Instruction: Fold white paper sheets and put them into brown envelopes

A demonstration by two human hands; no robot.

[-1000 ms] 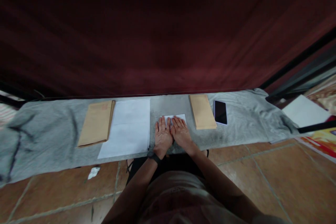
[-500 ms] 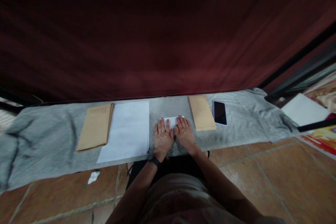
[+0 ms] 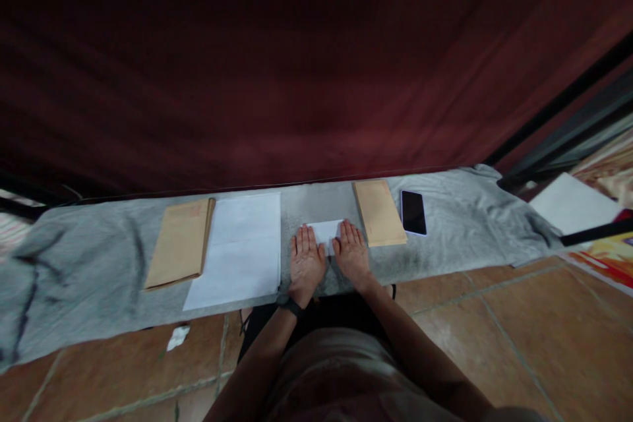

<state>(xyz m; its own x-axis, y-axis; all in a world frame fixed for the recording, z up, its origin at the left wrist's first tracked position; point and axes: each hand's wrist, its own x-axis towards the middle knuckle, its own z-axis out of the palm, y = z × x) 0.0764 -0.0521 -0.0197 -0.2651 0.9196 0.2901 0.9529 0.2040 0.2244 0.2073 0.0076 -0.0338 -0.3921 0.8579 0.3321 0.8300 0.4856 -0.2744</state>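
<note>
A small white piece of paper point(image 3: 327, 232), apparently folded, lies on the grey cloth between my hands. My left hand point(image 3: 306, 262) rests flat over its left side, palm down, with the fingers stretched forward. On the right side, my right hand point(image 3: 351, 254) lies flat in the same way, its thumb pointing inward. Both palms cover the paper's side edges. Left of my hands are large white paper sheets point(image 3: 242, 244), partly under a stack of brown envelopes point(image 3: 179, 241). Another stack of brown envelopes point(image 3: 380, 212) sits just right of my right hand.
A phone point(image 3: 413, 212) with a dark screen lies beyond the right envelopes. The grey cloth point(image 3: 465, 224) covers a long, narrow surface against a dark red curtain point(image 3: 297, 92). A crumpled white scrap point(image 3: 178, 337) is on the tiled floor point(image 3: 494, 330).
My hands have moved slightly apart, and more of the small white paper shows between them. The fingers of my left hand are closer together. The envelopes, sheets and phone stay in place.
</note>
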